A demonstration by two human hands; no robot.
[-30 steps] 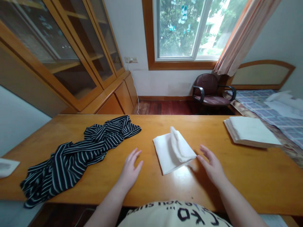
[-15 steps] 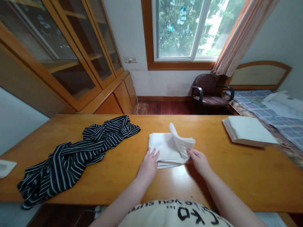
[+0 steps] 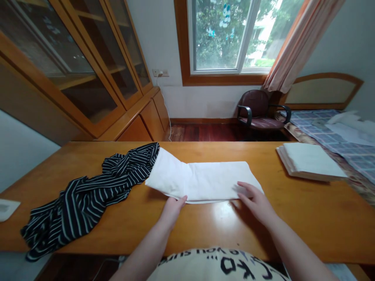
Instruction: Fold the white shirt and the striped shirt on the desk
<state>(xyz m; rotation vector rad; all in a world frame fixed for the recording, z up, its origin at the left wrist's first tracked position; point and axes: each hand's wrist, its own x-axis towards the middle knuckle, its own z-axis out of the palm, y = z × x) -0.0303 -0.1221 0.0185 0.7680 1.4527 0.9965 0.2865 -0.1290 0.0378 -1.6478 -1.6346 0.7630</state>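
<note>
Desk [image 3: 307, 222]: a dark striped garment [image 3: 90, 203] lies crumpled along the left side, its far end just beside the work; a white object [image 3: 8, 210], cut off by the frame, sits at the left edge. A stack of folded white cloths [image 3: 313, 159] stands on the right side, well apart. Beyond the desk are a glass-fronted cabinet [image 3: 125, 102], a maroon armchair [image 3: 254, 105] and a bed [image 3: 313, 121]. White cloth [image 3: 215, 179]: located mid-desk, its right section flat, its left section tilted up and overlapping the garment's end in view; contact there cannot be determined. Left hand [image 3: 172, 208]: thumb on the cloth's near edge by the crease, fingers passing out of sight beneath, edge held between them. Right hand [image 3: 258, 201]: loosely open, thumb and fingers apart, over the cloth's right section without gripping it; whether the fingertips touch the fabric cannot be confirmed.
</note>
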